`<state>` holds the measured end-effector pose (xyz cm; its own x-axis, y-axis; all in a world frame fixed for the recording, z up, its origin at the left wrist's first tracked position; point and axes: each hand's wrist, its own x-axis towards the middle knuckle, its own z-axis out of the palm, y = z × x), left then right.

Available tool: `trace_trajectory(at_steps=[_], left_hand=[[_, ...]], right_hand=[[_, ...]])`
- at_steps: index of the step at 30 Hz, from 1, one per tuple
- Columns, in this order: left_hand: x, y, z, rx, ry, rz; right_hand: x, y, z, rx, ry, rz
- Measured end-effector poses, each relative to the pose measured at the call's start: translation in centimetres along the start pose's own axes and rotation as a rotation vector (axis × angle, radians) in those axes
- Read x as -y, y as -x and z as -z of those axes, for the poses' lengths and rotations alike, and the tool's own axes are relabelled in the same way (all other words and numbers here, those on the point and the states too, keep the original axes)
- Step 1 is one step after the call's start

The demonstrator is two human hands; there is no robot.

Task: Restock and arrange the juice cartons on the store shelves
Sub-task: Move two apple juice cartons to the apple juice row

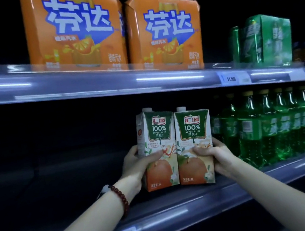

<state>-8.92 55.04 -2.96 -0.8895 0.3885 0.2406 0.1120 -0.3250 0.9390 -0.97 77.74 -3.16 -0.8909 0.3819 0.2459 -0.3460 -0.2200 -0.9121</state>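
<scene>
Two tall apple juice cartons stand upright side by side at the middle shelf (239, 183), touching each other. My left hand (135, 164) grips the left carton (156, 135) around its left side, thumb across the front. My right hand (217, 154) grips the right carton (194, 134) from its right side, thumb on the front. Both cartons show green labels above an orange fruit picture and have white caps. Their bases sit at or just above the shelf surface; I cannot tell which.
Green soda bottles (266, 126) crowd the shelf right beside the right carton. To the left of the cartons the shelf is dark. On the shelf above stand two orange soda packs (164, 32) and a green pack (264, 40). Price tags (235, 78) line the rails.
</scene>
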Motion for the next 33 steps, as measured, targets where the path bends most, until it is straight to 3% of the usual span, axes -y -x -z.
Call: trace_trajectory(at_steps=[9, 20, 33], left_hand=[[1.1, 1.7, -0.3, 0.039, 0.069, 0.03], [1.5, 2.6, 0.3, 0.161, -0.023, 0.002], [1.5, 3.6, 0.5, 0.156, -0.094, 0.005]], right_hand=[[-0.2, 0.2, 1.7, 0.12, 0.028, -0.064], [0.2, 0.4, 2.4, 0.261, 0.095, -0.167], [0.1, 0.6, 2.9, 0.314, 0.062, -0.225]])
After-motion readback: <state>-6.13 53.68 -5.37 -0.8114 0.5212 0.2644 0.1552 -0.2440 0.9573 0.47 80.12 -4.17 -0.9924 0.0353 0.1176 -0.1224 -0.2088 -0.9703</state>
